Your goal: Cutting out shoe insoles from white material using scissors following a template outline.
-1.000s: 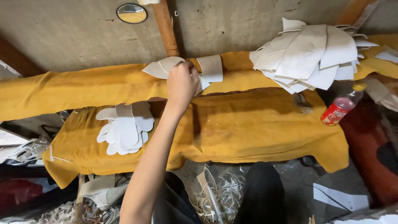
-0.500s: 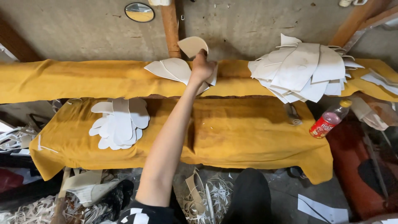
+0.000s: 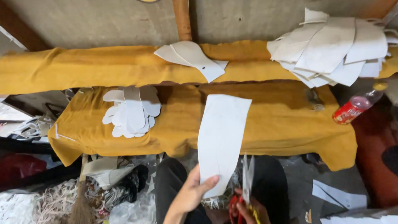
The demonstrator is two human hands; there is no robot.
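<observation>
My left hand (image 3: 191, 194) grips the lower end of a long white cut sheet (image 3: 222, 139), held upright over the yellow cloth table (image 3: 282, 124). My right hand (image 3: 245, 209) is at the bottom edge, closed on the red handles of scissors (image 3: 248, 178) whose blades point up beside the sheet. A small stack of white curved pieces (image 3: 190, 56) lies on the upper yellow shelf. A pile of small rounded white cutouts (image 3: 132, 110) lies on the table's left part.
A big heap of white cut sheets (image 3: 331, 47) sits at the upper right. A plastic bottle with a red label (image 3: 355, 107) lies beside the table's right end. Scraps, a broom (image 3: 81, 203) and white trimmings cover the floor at left. A wooden post (image 3: 182, 18) stands behind.
My left hand, which reached up to the stack on the shelf, has come back down holding one long white sheet. The right hand with scissors has come into view.
</observation>
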